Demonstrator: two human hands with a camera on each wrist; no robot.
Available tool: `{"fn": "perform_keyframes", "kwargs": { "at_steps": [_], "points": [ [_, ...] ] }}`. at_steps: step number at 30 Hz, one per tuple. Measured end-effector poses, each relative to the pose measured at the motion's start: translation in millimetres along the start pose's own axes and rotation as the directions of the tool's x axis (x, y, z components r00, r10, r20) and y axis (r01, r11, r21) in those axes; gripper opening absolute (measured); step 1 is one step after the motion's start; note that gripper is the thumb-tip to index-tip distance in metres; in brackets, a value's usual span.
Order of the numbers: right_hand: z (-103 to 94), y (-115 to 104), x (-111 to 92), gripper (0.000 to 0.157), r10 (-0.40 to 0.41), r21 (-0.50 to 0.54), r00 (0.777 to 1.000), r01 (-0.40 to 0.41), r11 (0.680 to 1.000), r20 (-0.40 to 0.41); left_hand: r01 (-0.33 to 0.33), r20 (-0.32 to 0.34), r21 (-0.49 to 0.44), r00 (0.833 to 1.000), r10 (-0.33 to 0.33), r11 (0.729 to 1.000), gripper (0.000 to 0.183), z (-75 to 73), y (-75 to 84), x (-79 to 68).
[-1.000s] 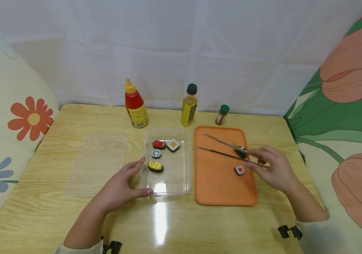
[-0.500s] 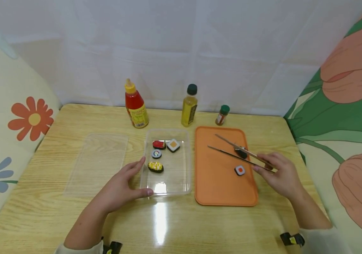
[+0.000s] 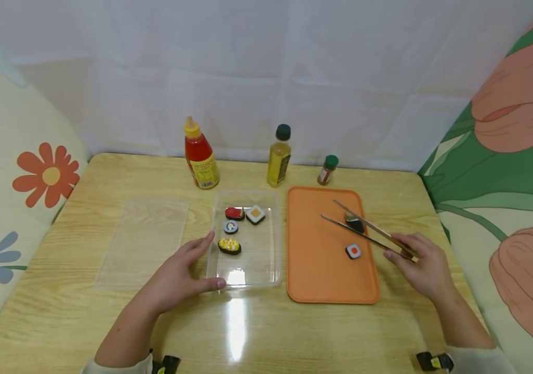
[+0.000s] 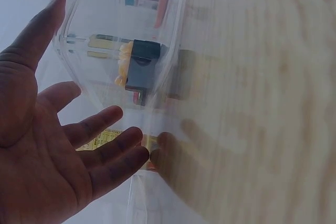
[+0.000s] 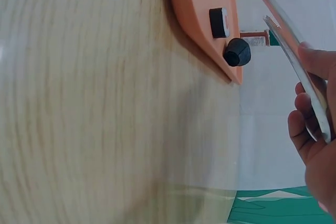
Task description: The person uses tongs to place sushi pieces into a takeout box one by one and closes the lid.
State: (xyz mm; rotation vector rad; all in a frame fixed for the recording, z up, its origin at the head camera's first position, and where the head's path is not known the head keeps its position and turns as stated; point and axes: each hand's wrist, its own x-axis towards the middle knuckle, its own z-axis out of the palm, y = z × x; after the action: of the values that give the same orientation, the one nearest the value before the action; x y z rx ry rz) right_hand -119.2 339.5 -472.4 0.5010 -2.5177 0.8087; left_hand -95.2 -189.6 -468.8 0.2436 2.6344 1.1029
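Note:
My right hand (image 3: 423, 265) holds metal tweezers (image 3: 375, 227), their arms apart with nothing between the tips. They extend above the orange tray (image 3: 327, 280), crossing over a dark, cone-shaped sushi piece (image 3: 354, 223) in the head view. Close by on the tray lies a small sushi roll (image 3: 353, 251) with a red centre. My left hand (image 3: 177, 275) rests its spread thumb and fingers along the left side of the clear plastic box (image 3: 259, 265). Inside the box are a corn-topped sushi (image 3: 229, 246), a red-topped sushi (image 3: 234, 213), a round roll (image 3: 230, 227) and a square roll (image 3: 255, 214).
A clear lid (image 3: 142, 244) lies flat left of the box. Along the back of the wooden table (image 3: 266, 332) stand a red sauce bottle (image 3: 201, 161), an oil bottle (image 3: 279, 158) and a small green-capped spice jar (image 3: 328, 170). A white cloth hangs behind.
My right hand has drawn the tweezers right and slightly toward me, so their tips sit farther right above the tray. My left hand stays at the box.

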Motion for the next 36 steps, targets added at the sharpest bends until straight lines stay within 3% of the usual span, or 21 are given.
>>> {"fn": "perform_keyframes", "kwargs": {
  "at_steps": [23,36],
  "points": [
    [-10.7,18.8,-36.6,0.04,0.17,-0.054,0.984,-0.173,0.984,-0.056,0.002,0.002,0.008,1.0,-0.002,1.0,0.111,-0.6,2.5,0.6],
    [-14.5,17.0,-47.0,0.041,0.129,-0.095,0.989,-0.135,0.986,-0.069,0.016,0.009,0.002,1.0,-0.016,1.0,0.11,-0.7,2.3,0.1]
  ]
}}
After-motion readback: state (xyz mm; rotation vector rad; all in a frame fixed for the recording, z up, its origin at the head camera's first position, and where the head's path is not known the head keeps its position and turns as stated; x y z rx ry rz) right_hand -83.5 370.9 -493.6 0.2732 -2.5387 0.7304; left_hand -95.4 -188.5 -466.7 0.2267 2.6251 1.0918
